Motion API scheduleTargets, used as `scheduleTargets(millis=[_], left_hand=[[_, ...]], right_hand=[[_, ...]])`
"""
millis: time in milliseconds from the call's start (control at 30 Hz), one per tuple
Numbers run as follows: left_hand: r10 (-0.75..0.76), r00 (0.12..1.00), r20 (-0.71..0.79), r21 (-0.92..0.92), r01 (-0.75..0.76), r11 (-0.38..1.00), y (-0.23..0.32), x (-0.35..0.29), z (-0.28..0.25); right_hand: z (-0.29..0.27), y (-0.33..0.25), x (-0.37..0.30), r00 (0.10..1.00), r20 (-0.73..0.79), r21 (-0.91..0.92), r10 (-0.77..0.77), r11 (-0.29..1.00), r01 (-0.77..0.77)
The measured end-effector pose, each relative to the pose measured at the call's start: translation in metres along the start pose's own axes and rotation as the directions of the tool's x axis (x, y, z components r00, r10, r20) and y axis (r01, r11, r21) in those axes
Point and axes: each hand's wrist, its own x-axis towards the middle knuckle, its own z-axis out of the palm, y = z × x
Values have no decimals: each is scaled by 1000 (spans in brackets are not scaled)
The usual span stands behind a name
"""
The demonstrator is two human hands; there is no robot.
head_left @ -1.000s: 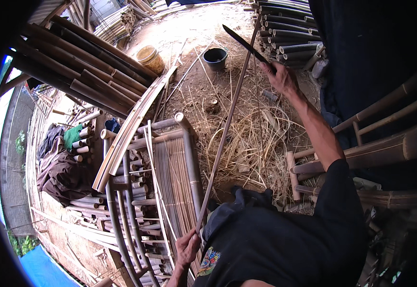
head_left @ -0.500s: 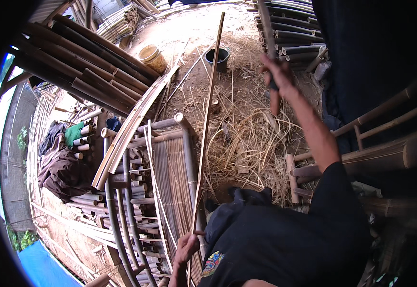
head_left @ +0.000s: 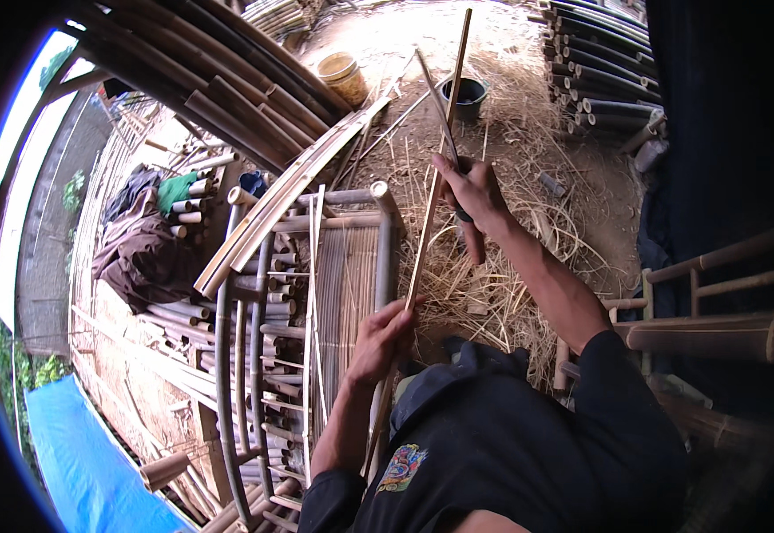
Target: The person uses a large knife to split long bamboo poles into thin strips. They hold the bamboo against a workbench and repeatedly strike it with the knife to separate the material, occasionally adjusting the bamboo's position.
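A long, thin bamboo strip slants upward from beside my body. My left hand is closed round its lower part. In my right hand is a long-bladed knife, its narrow blade pointing up and its brown handle end showing below my fist. The blade crosses the strip just above my right hand; whether they touch, I cannot tell. To the left of the strip stands a bamboo bench with a slatted seat, and thin pale strips lean over it.
Split bamboo lengths lie across the bench frame. Shavings cover the ground ahead, near a black bucket and a yellow tub. Bamboo poles are stacked at the far right. Another bamboo seat stands at the right.
My right hand has swung left and down with the knife, bringing the blade to the strip. My left hand has moved up and right, gripping the strip. The view has shifted somewhat.
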Motion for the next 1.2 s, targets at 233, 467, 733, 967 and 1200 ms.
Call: scheduleTargets(millis=[233, 467, 733, 967, 1200], left_hand=[[330, 900, -286, 467, -170, 868, 10, 23, -10], [349, 873, -339, 550, -117, 827, -22, -9, 1], [318, 886, -338, 653, -23, 757, -50, -82, -18], [345, 892, -293, 827, 55, 560, -93, -171, -27], [144, 865, -481, 502, 137, 854, -112, -192, -44]], right_hand=[[18, 27, -79, 745, 362, -612, -560, 460, 644], [-6, 44, -40, 835, 234, -725, -498, 482, 491], [-46, 51, -1, 885, 174, -738, -431, 539, 407], [-126, 57, 49, 948, 75, -836, -309, 498, 229], [-147, 31, 42, 970, -196, -663, -142, 748, -24]])
